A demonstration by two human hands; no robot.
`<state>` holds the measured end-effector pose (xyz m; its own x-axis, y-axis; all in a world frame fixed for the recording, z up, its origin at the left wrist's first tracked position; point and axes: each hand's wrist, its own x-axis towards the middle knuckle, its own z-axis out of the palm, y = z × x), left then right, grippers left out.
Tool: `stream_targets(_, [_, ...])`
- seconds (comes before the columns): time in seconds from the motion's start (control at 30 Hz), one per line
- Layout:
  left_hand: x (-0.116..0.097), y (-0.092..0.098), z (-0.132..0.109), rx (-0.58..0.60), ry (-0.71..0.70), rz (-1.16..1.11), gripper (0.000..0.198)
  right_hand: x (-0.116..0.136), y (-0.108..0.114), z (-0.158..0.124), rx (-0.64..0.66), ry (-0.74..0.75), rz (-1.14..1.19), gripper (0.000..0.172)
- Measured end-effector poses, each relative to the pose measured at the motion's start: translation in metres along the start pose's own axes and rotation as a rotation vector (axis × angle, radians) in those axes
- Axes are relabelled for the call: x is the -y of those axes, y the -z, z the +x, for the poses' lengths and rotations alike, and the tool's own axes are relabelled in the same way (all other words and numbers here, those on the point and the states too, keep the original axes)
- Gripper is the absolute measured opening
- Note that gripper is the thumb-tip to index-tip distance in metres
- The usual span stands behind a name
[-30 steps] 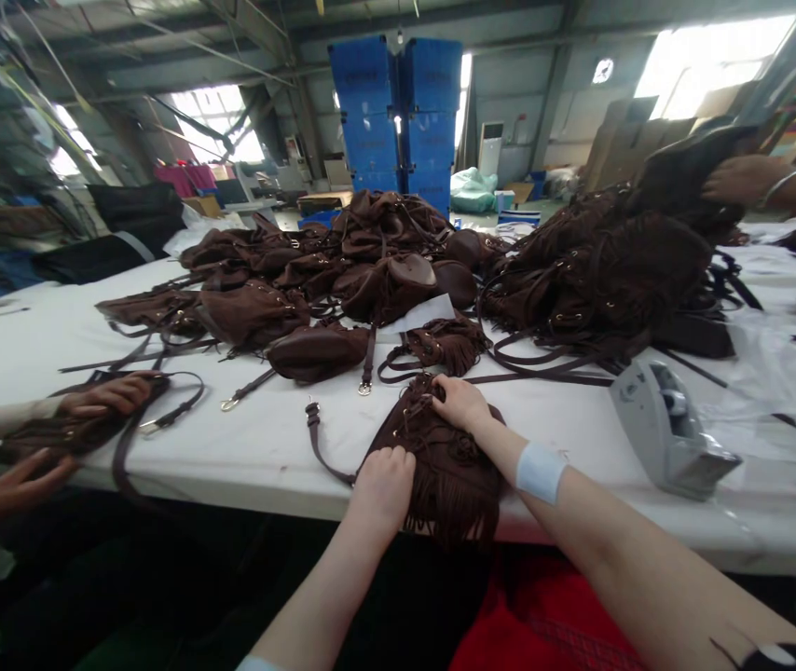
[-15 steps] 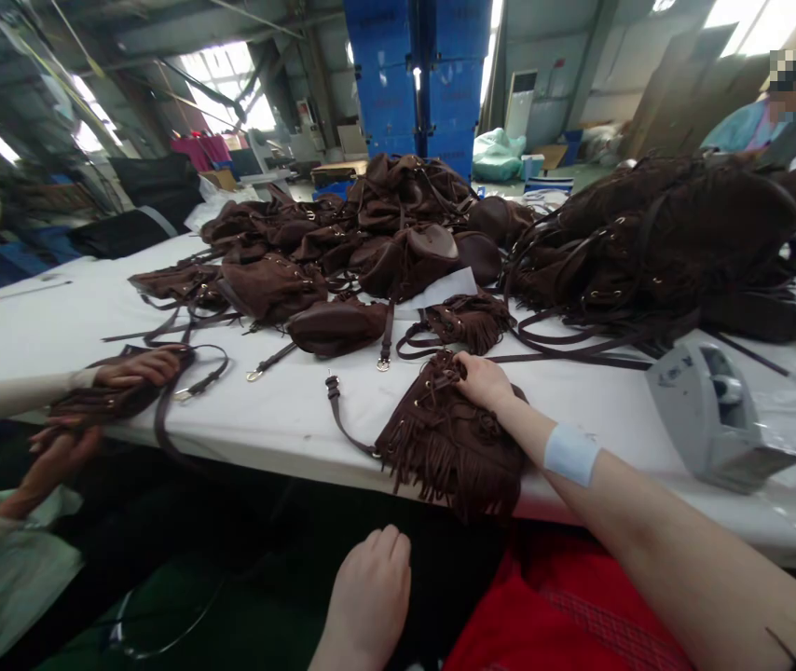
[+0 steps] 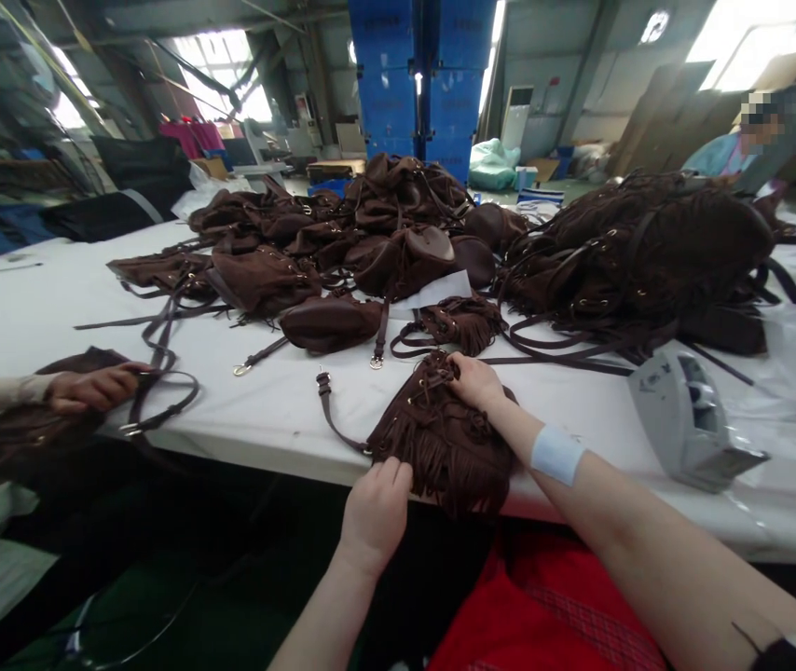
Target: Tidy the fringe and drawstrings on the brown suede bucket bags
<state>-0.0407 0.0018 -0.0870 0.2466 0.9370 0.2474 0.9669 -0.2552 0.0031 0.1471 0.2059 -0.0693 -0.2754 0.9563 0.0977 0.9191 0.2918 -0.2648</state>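
Observation:
A dark brown fringed drawstring bag (image 3: 450, 457) lies at the table's near edge, its fringe hanging over the edge. My right hand (image 3: 476, 380) is closed on the gathered top of this bag, beside the eyelets. My left hand (image 3: 376, 508) is at the bag's lower left corner, against the fringe. Its fingers are curled, and their tips are turned away, so what they pinch, if anything, is hidden. A strap with a buckle (image 3: 323, 384) runs from the bag's left side onto the white table (image 3: 258, 410).
Brown bags are heaped at the middle (image 3: 328, 224) and right (image 3: 636, 252). A grey tape-dispenser-like device (image 3: 695, 415) stands right of my forearm. At left, a co-worker's hand (image 3: 94, 387) rests on another brown bag (image 3: 41, 419). Loose straps and a white paper (image 3: 432, 291) lie among the bags.
My left hand has risen from below the table edge to the bag's fringe. My right hand keeps its grip on the bag's top. The co-worker's bag has shifted left and down.

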Motion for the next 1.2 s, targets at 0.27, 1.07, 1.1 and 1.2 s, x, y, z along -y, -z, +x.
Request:
stream_targets(0.27, [-0.001,0.028,-0.034,0.3,0.158,-0.039,0.024,-0.002,-0.002,0.002,0.003,0.009,-0.009,0.038])
stream_targets(1.07, [0.008,-0.008,0.002,-0.089,0.045,-0.005,0.03,0.004,0.004,-0.002,0.004,-0.003,0.012,0.029])
stream_targets(1.1, [0.008,-0.004,-0.001,-0.038,0.036,-0.028,0.027,0.003,0.004,-0.001,0.002,0.0,0.013,0.029])
stream_targets(1.2, [0.007,0.005,-0.012,0.112,0.016,-0.079,0.025,0.001,0.002,0.0,-0.002,0.011,0.012,0.029])
